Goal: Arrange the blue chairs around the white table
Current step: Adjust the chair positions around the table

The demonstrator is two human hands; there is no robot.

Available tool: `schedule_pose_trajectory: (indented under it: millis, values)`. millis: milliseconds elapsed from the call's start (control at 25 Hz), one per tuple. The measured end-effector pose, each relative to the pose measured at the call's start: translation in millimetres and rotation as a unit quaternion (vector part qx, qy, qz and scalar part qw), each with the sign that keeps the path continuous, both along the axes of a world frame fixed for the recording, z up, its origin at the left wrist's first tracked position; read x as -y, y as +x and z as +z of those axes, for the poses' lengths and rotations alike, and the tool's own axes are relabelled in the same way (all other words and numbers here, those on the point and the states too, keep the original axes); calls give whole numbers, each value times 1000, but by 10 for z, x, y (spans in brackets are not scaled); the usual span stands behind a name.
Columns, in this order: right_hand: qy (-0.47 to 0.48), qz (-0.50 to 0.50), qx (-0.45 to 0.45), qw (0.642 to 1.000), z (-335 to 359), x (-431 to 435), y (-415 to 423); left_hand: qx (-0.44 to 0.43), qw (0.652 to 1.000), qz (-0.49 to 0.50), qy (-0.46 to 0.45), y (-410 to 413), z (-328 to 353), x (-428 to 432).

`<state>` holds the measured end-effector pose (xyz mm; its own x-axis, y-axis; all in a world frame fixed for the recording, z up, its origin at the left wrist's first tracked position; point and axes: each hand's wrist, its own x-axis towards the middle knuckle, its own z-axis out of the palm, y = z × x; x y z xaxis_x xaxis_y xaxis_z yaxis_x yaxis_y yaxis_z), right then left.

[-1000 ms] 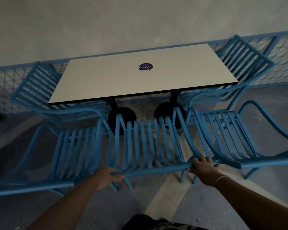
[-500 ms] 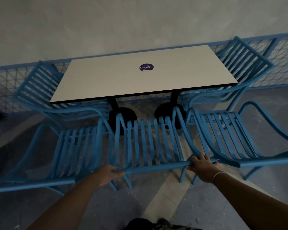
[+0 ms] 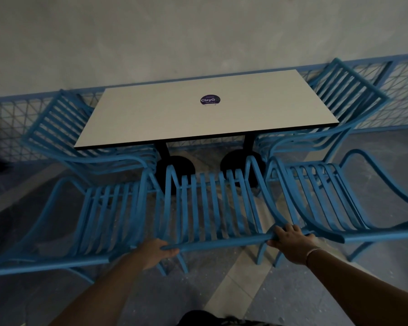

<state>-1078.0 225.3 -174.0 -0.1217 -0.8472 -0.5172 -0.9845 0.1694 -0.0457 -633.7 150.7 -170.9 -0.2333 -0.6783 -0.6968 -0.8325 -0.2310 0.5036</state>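
round purple sticker (image 3: 210, 100) on white table (image 3: 151, 118) reads "clayg".

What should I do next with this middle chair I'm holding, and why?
Probably ease the middle chair straight forward toward the white table. The left hand and right hand both grip its top rail, its seat looks short of the table's near edge, and the left chair and the right chair crowd it, so straight seems safest.

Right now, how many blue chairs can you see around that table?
5: the left-end chair, the right-end chair, and three along the near side of the white table: near-left chair, middle chair gripped by the left hand and right hand, near-right chair. None appears hidden.
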Motion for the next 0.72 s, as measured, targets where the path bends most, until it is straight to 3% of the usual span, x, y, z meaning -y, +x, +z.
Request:
schedule_pose_trajectory:
  millis: [720]
  values:
    - [5,-8,-9,1000,32,-32,58,30,999,-1,10,-58,94,-61]
